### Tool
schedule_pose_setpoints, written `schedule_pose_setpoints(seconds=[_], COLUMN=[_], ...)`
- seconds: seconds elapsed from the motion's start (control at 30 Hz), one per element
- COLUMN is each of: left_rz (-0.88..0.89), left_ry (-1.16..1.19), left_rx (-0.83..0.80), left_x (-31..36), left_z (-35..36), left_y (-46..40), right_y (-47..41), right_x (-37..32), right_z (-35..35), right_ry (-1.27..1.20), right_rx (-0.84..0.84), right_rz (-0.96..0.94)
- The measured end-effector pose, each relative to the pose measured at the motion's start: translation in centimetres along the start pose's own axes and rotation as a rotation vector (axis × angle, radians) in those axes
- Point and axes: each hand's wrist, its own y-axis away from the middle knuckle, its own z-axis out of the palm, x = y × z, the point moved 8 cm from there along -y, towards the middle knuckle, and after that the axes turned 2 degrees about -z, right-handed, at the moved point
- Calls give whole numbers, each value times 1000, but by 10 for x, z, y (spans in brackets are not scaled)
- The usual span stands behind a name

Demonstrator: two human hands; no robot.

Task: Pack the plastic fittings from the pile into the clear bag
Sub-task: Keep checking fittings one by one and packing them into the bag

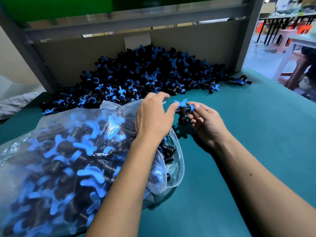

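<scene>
A big pile of black and blue plastic fittings (pixel 145 74) lies at the back of the teal table (pixel 256 134). A clear bag (pixel 59 159), largely full of the same fittings, lies at the front left with its mouth facing right. My right hand (pixel 207 124) holds one black fitting with a blue handle (pixel 183 111) just above the table, right of the bag's mouth. My left hand (pixel 153 117) hovers over the bag's upper edge; its thumb touches the fitting's left end and the other fingers are spread.
A cardboard wall (pixel 188 43) in a grey metal frame (pixel 246 31) backs the pile. A few stray fittings (pixel 241 80) lie at the pile's right. Plastic stools (pixel 297 65) stand off the table's right edge. Grey fabric (pixel 13 105) lies at the far left.
</scene>
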Motion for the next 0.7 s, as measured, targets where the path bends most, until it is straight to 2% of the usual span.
schedule_pose_setpoints(seconds=[0.13,0.3,0.47,0.7], left_rz=[-41,-69,-110,-126], left_ry=[-19,79,109,182], left_rx=[-59,-59,-57,-36], left_x=[-6,-10,-16,-18], left_z=[9,9,10,9], left_y=[1,-1,-2,-2], right_y=[2,1,5,5], right_x=[5,7,13,8], right_z=[5,0,12,15], right_ry=[-54,-138,-19,-23], right_rx=[-9,46,-67,-131], right_rz=[23,50,72,44])
